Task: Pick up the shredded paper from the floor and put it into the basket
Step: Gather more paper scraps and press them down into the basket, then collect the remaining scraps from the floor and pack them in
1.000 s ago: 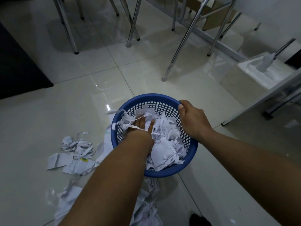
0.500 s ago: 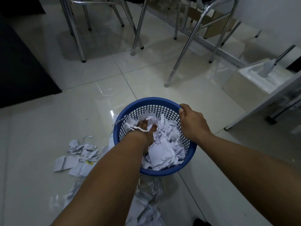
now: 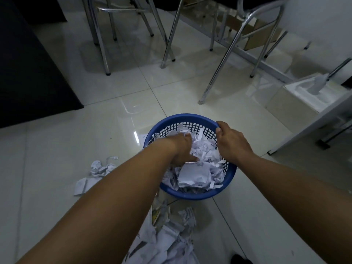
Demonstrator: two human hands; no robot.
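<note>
A round blue plastic basket [image 3: 182, 117] with a lattice wall stands on the tiled floor, holding white shredded paper [image 3: 198, 172]. My left hand [image 3: 182, 151] is down inside the basket, palm flat on the paper, fingers partly buried among the shreds. My right hand [image 3: 231, 141] grips the basket's right rim. More torn and crumpled paper lies on the floor left of the basket [image 3: 99, 168] and in a larger heap below it, near me [image 3: 169, 237].
Chrome chair and table legs [image 3: 219, 73] stand on the floor behind the basket. A white box [image 3: 297, 100] with a brush-like tool sits at right, under a pale table frame. A dark mat or cabinet [image 3: 28, 82] covers the left side. A dark shoe tip [image 3: 240, 259] shows at bottom.
My left hand has pushed deeper and further to the right across the paper in the basket. My right hand stays on the rim. The view has tilted up slightly.
</note>
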